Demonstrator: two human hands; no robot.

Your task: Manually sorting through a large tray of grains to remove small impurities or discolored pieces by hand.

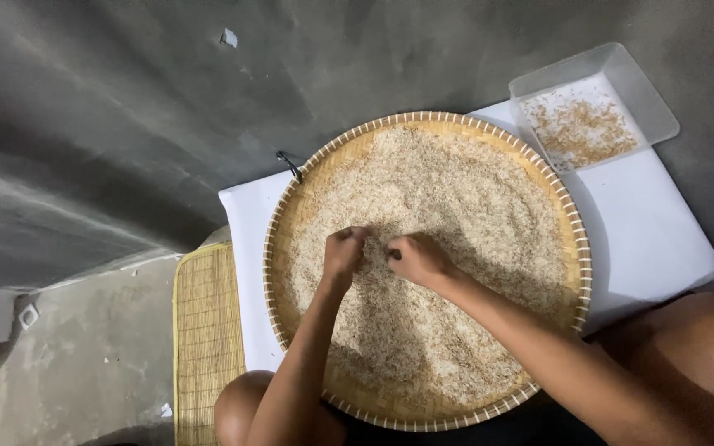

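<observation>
Here, a wide round woven tray (pixel 291 216) lies flat on a white sheet (pixel 654 239) spread over the grey floor (pixel 92 363), directly in front of the seated person, whose bare knees show at the bottom edge of the view. The tray is filled with a thin, even layer of pale rice grains (pixel 464 190). I judge that the layer is kept so thin so that single grains can be seen and picked apart, and that the sheet under it catches whatever falls over the rim.

A clear plastic container (pixel 650 99) rests on the far right corner of the sheet, just beside the tray's rim. It holds a small scatter of browner husky bits (pixel 580 128), kept apart from the pale grains; it stands within easy reach of the right arm. A flat woven mat (pixel 207 330) lies on the floor to the left, partly under the sheet.

Both arms come up from the lower edge and meet near the middle of the tray. The left hand (pixel 344 252) is curled, palm down, its fingers drawn together against the grains as in a pinch; whether something is between them is too small to tell. The right hand (pixel 420 258) lies just beside it, nearly touching, wrist bent down, fingers also bunched with the tips pointing toward the left hand. A small dark spot shows at these tips, but I cannot tell what it is.
</observation>
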